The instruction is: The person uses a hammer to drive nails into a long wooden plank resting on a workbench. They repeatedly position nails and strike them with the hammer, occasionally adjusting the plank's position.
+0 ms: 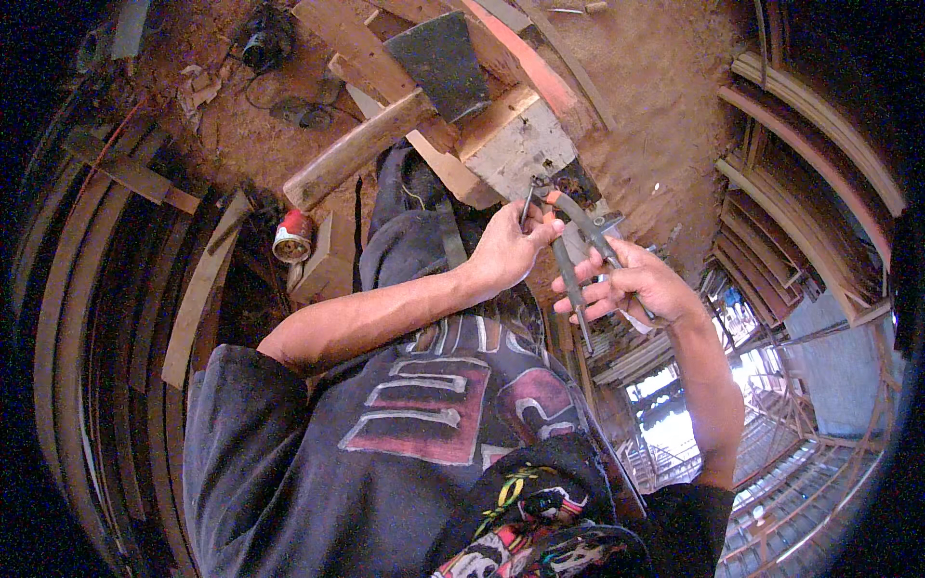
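A red-and-white can [292, 237] sits on the dirt at my far left. My left hand [509, 246] pinches a thin metal piece [526, 204] at the pliers' nose. My right hand [631, 281] is wrapped around the long-handled pliers [576, 243], just below the pale wooden block [520, 149].

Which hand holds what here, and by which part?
Right hand grips the pliers by their long handles, the head pointing up and away. Left hand pinches a thin metal piece at its lower end, beside the pliers' head.
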The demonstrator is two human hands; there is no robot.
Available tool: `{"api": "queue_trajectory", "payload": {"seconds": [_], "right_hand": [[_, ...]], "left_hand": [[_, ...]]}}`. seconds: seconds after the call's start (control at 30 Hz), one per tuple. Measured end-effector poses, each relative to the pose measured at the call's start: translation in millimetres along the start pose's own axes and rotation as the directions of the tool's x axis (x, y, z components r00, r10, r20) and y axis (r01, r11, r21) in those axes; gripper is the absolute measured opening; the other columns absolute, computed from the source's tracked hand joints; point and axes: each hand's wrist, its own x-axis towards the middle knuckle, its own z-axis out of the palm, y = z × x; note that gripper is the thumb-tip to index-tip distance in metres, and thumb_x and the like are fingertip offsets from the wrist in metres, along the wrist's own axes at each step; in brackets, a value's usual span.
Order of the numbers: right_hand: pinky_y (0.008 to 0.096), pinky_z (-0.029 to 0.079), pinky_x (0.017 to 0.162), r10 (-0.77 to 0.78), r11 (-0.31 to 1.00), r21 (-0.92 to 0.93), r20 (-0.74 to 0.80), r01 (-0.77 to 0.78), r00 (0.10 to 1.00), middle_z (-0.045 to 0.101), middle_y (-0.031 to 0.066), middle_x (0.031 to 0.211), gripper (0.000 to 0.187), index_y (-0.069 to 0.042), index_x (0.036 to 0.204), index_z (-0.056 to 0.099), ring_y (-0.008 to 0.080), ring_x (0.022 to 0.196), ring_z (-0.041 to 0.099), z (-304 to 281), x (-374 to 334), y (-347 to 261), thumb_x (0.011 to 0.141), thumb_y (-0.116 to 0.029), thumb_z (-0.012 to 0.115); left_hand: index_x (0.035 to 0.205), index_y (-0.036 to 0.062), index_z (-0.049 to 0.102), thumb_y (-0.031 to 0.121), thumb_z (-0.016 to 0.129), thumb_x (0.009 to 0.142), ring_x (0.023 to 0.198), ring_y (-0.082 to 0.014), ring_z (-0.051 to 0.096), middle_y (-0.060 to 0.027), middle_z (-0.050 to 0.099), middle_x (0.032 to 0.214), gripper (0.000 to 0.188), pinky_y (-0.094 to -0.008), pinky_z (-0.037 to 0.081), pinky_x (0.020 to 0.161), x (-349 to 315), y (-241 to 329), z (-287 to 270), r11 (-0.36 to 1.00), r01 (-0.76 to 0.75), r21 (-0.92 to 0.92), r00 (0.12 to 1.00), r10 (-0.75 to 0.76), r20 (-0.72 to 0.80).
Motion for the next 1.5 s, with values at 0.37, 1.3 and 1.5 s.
{"api": "queue_trajectory", "payload": {"seconds": [0.37, 1.3, 1.5], "right_hand": [[0.0481, 0.060, 0.088, 0.081, 0.991, -0.108, -0.039, -0.085, 0.996, 0.060, 0.0251, 0.120, 0.036, 0.000, 0.117, 0.044, 0.0399, 0.112, 0.067, -7.5, 7.1, -15.4, 0.083, 0.004, 0.050], [0.0367, 0.046, 0.065, -0.187, 0.850, 0.512, 0.068, 0.127, 0.980, 0.060, 0.0168, 0.101, 0.026, -0.009, 0.097, 0.061, 0.0187, 0.071, 0.052, -9.5, 28.0, 35.3, 0.079, 0.004, 0.048], [0.0364, 0.045, 0.065, -0.233, 0.835, 0.523, 0.053, 0.172, 0.971, 0.059, 0.0153, 0.100, 0.030, -0.009, 0.101, 0.061, 0.0191, 0.071, 0.052, -4.1, 34.4, 45.0, 0.078, 0.005, 0.048]], "left_hand": [[0.098, 0.0054, 0.062, 0.027, 0.070, 0.096, 0.064, -0.0071, 0.048, 0.0031, 0.056, 0.075, 0.023, -0.0256, 0.038, 0.057, -2.0, 9.7, 3.3, 0.973, 0.118, -0.199, 0.993, -0.110, 0.053], [0.088, 0.0018, 0.064, 0.032, 0.074, 0.093, 0.057, -0.0070, 0.049, 0.0006, 0.059, 0.069, 0.032, -0.0268, 0.037, 0.050, 0.8, 19.3, -5.9, 0.988, 0.152, 0.003, 0.988, -0.152, 0.038], [0.093, -0.0018, 0.061, 0.023, 0.075, 0.087, 0.070, -0.0153, 0.056, -0.0059, 0.062, 0.076, 0.029, -0.0319, 0.047, 0.066, 5.0, 14.8, -35.5, 0.928, -0.247, 0.278, 0.838, 0.349, -0.419]]}}
